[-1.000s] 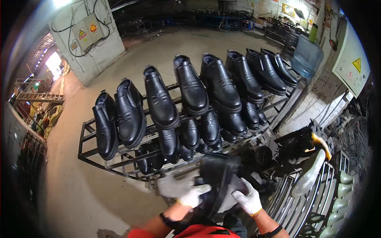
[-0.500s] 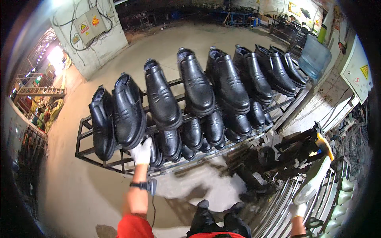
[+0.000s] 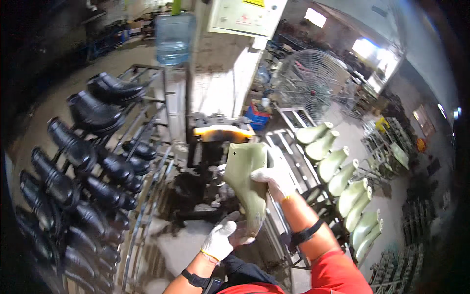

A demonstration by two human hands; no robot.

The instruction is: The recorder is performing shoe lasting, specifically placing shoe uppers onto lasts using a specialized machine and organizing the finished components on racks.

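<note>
A pale green shoe last (image 3: pixel 246 171) stands upright in front of me, toe down, with a small dark hole near its top. My right hand (image 3: pixel 274 181), in a white glove, is closed around its side with the thumb across the front. Low beside the toe is my left hand (image 3: pixel 220 239), also gloved; its thumb is apart from fingers that reach under the toe. Whether they touch the toe I cannot tell. Just behind the last stands a dark machine (image 3: pixel 210 171) with a glowing orange-yellow bar (image 3: pixel 223 132) on top.
Black leather shoes (image 3: pixel 73 144) fill a tiered metal rack at left. Several more pale green lasts (image 3: pixel 338 179) line a rack at right. Farther back are a large caged fan (image 3: pixel 313 81), a blue water bottle (image 3: pixel 174 39) and an electrical box (image 3: pixel 245 17).
My view has turned right, from the shoe rack to the machine. My left hand has left the black shoes and come near the last's toe. My right hand has brought the last to the middle.
</note>
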